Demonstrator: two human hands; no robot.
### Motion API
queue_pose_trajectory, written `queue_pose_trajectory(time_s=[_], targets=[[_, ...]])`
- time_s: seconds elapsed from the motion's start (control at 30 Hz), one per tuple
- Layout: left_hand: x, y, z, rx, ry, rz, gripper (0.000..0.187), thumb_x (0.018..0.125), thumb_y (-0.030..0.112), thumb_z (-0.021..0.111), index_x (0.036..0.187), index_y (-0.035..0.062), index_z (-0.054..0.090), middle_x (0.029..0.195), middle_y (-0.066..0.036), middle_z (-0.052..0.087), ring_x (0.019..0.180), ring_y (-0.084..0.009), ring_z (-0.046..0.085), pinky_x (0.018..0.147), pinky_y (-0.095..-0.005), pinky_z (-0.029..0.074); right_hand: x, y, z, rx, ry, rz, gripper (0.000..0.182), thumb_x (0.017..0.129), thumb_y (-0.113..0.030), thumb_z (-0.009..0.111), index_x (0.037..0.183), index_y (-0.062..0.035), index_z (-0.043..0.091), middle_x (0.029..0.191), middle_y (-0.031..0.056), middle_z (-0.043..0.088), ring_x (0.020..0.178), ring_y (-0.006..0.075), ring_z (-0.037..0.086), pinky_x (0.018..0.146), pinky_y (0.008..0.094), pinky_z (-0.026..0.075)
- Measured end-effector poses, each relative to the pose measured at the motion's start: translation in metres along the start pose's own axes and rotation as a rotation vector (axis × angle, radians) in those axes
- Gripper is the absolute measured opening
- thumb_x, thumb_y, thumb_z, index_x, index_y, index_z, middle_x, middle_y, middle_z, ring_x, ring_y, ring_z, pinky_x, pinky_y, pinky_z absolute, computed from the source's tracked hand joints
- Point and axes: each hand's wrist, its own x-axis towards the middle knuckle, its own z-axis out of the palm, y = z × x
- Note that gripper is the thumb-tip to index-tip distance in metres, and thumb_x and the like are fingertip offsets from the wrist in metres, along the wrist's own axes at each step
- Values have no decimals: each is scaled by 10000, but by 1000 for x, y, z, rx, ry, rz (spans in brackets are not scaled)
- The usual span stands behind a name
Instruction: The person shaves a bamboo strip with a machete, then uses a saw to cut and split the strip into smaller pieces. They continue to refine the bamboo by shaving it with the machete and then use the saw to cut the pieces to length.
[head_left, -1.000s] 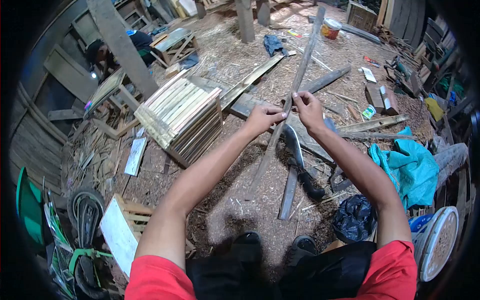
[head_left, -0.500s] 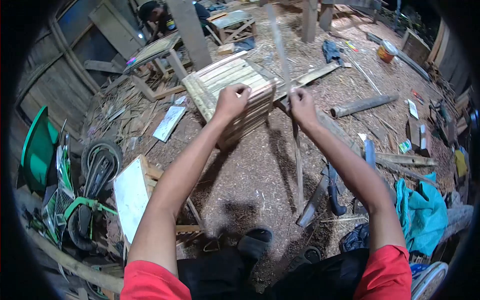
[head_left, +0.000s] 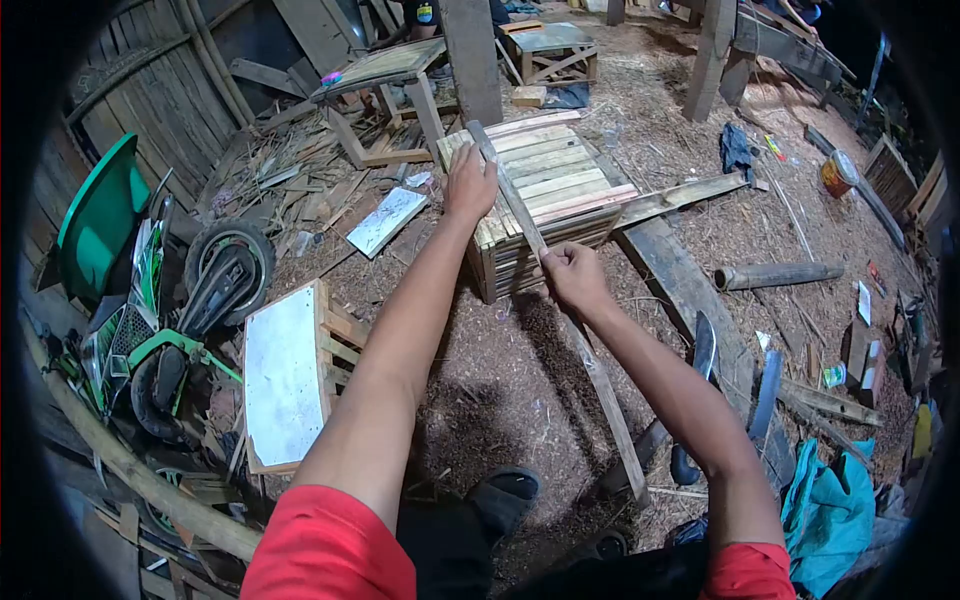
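1. Head view: one long wooden strip [head_left: 608, 400], being held aslant over the top of the slatted crate [head_left: 560, 165], its lower part being extended past the crate's near side towards the lower right.
2. Left hand [head_left: 470, 185]: being placed at the crate's left edge, against the strip's upper part; whether the strip is being gripped by it cannot be told.
3. Right hand [head_left: 577, 277]: being closed in a pinch on the strip, just beside the crate's near right corner.
4. Curved blade [head_left: 705, 345]: being seen on the floor [head_left: 490, 375], to the right of the strip, partly hidden by the right forearm.
5. White-faced panel [head_left: 285, 375]: being edged with wood, left of the left forearm; a smaller white board [head_left: 388, 220] is being shown near the crate.
6. Teal sack [head_left: 830, 515]: being left crumpled at the lower right.
7. Wheel [head_left: 230, 265] and green basin [head_left: 100, 220]: being seen at the left.
8. Round pole [head_left: 780, 276] and bucket [head_left: 838, 173]: being kept apart, right of the crate.
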Motion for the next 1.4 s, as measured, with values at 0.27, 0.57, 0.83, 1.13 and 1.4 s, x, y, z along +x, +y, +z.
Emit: queue_pose_trajectory(time_s=[0.27,0.57,0.83,1.13,1.4], targets=[[-5,3,-1,68,-76,16,616,940,371,520,1413,-12,427,1521,-232,338,1432,-385,273,1180,-422,234,-1,-11,-9,183,-128,100,210,970,-172,585,913,27,548,707,124,657,448,170,587,384,296,458],[-4,5,-1,120,-115,21,633,944,378,498,1420,-31,419,1534,-229,319,1448,-371,245,1192,-411,207,-6,-14,-13,192,-161,106,213,965,-167,580,905,28,523,720,153,652,450,189,592,378,323,474],[-4,6,-1,144,-153,0,579,949,389,483,1437,78,450,1552,-225,288,1453,-379,232,1190,-413,206,-4,-12,-16,234,-204,141,208,970,-162,573,897,26,521,727,158,648,473,202,609,396,338,485],[1,4,-1,147,-192,-19,583,931,379,510,1451,125,433,1581,-186,245,1472,-353,190,1174,-465,247,29,-24,0,223,-140,138,229,923,-117,578,913,108,620,783,140,675,540,187,644,469,301,541],[1,3,0,143,-194,-12,590,923,381,518,1455,142,432,1580,-178,252,1474,-347,189,1173,-438,254,33,-16,10,160,-61,106,256,903,-141,572,826,84,665,692,125,670,526,164,619,440,284,475]])
